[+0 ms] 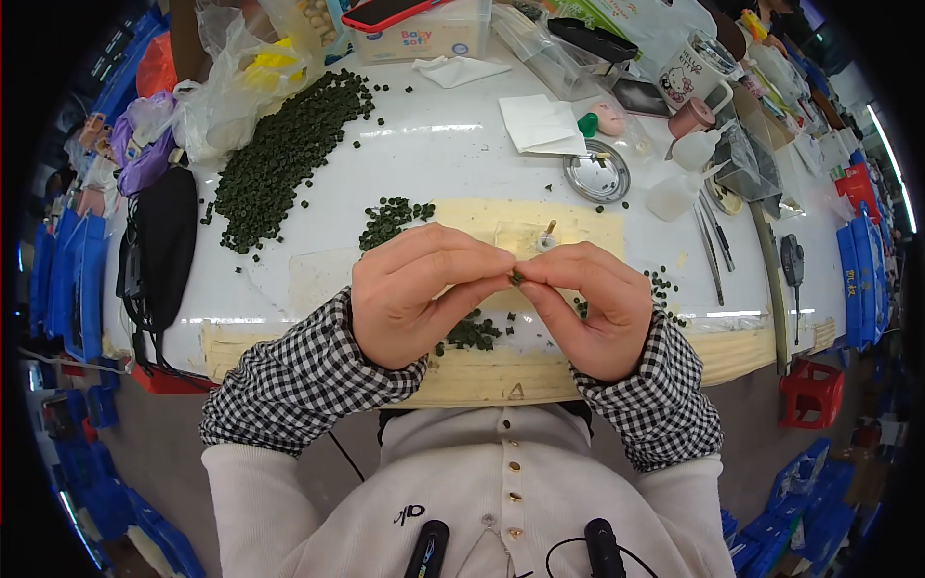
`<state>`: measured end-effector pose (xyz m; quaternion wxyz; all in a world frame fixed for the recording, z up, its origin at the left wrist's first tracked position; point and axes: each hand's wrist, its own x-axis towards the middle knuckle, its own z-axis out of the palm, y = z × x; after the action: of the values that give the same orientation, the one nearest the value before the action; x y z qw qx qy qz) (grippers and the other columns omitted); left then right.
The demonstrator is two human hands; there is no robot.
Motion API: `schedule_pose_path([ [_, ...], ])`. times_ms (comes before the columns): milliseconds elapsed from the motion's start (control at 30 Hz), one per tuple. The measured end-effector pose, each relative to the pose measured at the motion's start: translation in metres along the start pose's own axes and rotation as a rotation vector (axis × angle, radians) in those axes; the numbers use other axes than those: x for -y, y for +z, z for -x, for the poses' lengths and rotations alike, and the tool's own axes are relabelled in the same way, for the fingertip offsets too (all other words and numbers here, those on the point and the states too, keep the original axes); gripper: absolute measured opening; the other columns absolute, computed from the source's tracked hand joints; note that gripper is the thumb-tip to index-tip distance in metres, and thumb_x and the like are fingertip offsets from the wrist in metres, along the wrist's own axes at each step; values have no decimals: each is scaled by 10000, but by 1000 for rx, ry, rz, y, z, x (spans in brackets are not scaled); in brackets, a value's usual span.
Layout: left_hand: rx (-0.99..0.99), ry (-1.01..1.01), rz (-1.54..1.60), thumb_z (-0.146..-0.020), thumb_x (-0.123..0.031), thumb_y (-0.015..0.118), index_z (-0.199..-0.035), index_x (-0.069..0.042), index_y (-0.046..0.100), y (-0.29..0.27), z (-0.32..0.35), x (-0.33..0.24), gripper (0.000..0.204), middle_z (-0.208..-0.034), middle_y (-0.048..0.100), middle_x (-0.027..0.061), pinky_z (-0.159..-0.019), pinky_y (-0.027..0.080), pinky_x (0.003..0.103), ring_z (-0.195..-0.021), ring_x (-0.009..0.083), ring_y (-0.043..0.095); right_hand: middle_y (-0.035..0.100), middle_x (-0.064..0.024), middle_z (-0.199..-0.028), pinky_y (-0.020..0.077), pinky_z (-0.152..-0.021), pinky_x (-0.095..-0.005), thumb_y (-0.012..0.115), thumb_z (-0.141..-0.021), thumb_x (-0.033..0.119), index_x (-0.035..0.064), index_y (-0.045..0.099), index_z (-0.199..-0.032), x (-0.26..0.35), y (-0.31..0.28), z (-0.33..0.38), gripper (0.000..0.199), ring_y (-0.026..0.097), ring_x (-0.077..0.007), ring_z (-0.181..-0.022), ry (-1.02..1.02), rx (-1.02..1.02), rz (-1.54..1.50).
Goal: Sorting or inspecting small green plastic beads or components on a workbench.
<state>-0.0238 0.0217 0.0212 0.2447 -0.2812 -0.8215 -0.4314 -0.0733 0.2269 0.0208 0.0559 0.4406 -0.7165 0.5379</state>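
Note:
Over the front of the white table, my left hand (419, 289) and my right hand (593, 303) meet fingertip to fingertip. Both are closed in a pinch on one small dark green piece (517, 278), mostly hidden by the fingers. Just beyond them a small fixture with an upright brass-coloured pin (549, 231) stands on a yellowish sheet (597, 226). Loose green pieces (472, 333) lie under my hands, and a small cluster of green pieces (393, 218) sits beyond my left hand. A large heap of the same green pieces (289, 144) spreads at the far left.
Tweezers (710, 255) and a round metal dish (596, 173) lie to the right, near soft plastic bottles (674, 196) and a white mug (689, 75). A black pouch (164, 260) rests at the left edge. Plastic bags (226, 87) and a clear box (414, 34) stand at the back.

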Motion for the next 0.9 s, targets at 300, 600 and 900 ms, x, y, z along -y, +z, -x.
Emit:
schedule_pose_path([
  [300, -4, 31, -20, -745, 93, 727, -987, 19, 675, 1, 1, 0, 258, -920, 672, 119, -677, 523, 281, -801, 216, 657, 658, -120, -860, 516, -667, -269, 680, -810, -56, -12, 673, -1009, -4, 1, 1, 204, 655, -201, -752, 7, -10, -32],
  [600, -45, -3, -11, -739, 60, 737, -955, -7, 686, 4, 1, 0, 232, -875, 680, 104, -638, 528, 282, -751, 216, 667, 657, -110, -852, 513, -667, -270, 680, -821, -39, 1, 679, -1013, -2, 1, 0, 195, 651, -202, -753, 25, -22, -12],
  [900, -41, -97, 48, -751, 121, 713, -976, 18, 662, 4, 4, 1, 253, -876, 684, 118, -695, 511, 271, -789, 181, 654, 657, -116, -854, 511, -668, -270, 679, -824, -44, -15, 678, -1004, -4, 3, 1, 183, 647, -195, -749, 36, -38, -19],
])
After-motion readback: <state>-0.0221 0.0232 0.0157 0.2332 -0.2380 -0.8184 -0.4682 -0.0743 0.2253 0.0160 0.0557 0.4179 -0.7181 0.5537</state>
